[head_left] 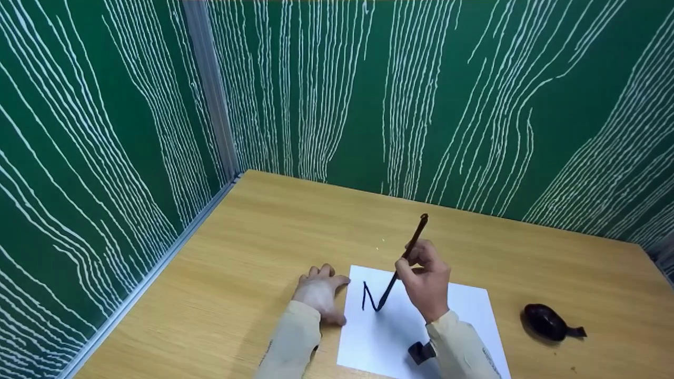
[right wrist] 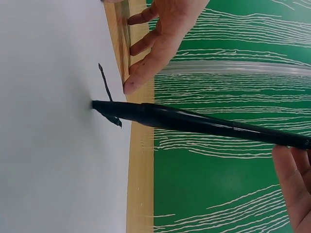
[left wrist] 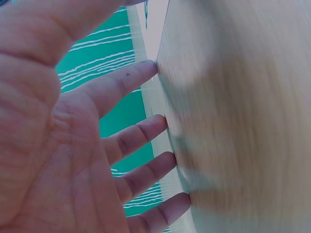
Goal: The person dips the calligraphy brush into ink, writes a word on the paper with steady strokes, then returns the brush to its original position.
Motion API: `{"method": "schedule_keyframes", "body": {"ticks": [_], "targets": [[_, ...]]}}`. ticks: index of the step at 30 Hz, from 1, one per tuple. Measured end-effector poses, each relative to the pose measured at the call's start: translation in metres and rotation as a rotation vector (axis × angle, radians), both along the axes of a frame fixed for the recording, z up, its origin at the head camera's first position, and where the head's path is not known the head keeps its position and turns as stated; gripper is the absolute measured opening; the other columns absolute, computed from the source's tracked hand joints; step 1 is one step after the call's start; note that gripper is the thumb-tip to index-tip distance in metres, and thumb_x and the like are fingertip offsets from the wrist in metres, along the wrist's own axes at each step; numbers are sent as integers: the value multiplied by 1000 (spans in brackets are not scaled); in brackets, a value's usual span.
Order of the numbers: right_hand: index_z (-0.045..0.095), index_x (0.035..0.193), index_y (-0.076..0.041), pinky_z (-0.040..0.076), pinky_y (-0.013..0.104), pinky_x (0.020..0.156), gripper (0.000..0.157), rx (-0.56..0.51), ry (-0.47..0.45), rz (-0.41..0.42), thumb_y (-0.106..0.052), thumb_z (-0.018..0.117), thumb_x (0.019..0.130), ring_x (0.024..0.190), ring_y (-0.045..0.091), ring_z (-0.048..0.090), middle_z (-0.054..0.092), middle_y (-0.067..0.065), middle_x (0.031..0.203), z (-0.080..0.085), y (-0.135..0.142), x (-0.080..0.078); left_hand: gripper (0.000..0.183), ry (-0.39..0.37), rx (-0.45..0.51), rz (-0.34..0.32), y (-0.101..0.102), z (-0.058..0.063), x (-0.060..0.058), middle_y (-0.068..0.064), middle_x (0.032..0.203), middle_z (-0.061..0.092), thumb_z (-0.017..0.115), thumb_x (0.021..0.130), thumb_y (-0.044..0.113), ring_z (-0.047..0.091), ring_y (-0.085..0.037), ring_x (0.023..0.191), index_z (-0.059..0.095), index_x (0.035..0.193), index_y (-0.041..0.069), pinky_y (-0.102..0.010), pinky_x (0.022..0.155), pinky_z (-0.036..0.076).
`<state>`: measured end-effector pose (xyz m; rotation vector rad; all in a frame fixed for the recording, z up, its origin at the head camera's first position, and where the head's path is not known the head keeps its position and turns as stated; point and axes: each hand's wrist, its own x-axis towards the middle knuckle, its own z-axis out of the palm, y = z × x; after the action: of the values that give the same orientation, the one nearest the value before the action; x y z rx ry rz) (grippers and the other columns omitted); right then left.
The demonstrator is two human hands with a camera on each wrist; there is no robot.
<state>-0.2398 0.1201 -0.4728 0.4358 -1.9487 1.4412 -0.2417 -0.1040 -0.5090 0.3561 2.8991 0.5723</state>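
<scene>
My right hand pinches a long dark brush between thumb and fingers, well up its shaft. The brush slants, with its tip on a white sheet of paper. Black ink strokes on the upper left of the sheet form an upright line joined to a diagonal, and the tip stands at the diagonal's lower end. In the right wrist view the brush tip meets the paper beside these strokes. My left hand has its fingers spread, fingertips on the table, with thumb and forefinger at the sheet's left edge.
The paper lies on a light wooden table. A small black dish with a short handle sits to its right. A dark block shows by the right sleeve. Green walls with white wavy lines rise behind and at the left.
</scene>
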Motion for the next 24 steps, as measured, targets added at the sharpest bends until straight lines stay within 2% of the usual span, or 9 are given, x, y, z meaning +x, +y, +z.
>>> {"method": "schedule_keyframes", "body": {"ticks": [2,4,11,13,19,24], "targets": [[68,108,6,57,14,61,24,2,-3,0,16,62,88,73,-5,66,70,3,77,-1,0,0,89,7,0,-4,-2,-7,-4,-13,152,61,100,69,37,53,-35,133,71,153,27,-55,112,48],[68,109,5,57,14,61,24,4,-9,-1,16,62,88,73,-5,66,70,4,77,-1,0,0,90,5,-1,-2,-2,-7,-3,-13,152,61,101,69,37,53,-34,133,71,153,27,-55,112,48],[67,110,7,59,14,65,22,-12,-33,-21,16,62,90,76,-4,66,72,10,80,-1,1,-1,88,-30,-20,14,3,25,15,-14,153,61,101,72,31,53,-35,134,70,154,23,-56,114,49],[66,111,7,59,13,66,22,-14,-41,-29,16,62,91,78,-5,67,72,13,82,-1,2,-2,87,-31,-25,16,4,30,17,-14,152,61,102,73,31,54,-35,133,70,154,22,-56,114,49],[64,116,8,60,12,73,22,-11,-72,-47,15,63,95,85,-7,68,73,19,88,0,2,-3,85,-24,-43,14,6,35,18,-14,153,61,100,76,33,54,-34,135,70,154,22,-54,114,49],[64,118,8,60,11,77,22,-4,-74,-63,15,64,97,89,-8,68,73,16,91,-1,3,-4,85,-21,-53,23,6,34,18,-13,154,61,101,76,33,55,-34,136,70,154,24,-54,116,49]]}}
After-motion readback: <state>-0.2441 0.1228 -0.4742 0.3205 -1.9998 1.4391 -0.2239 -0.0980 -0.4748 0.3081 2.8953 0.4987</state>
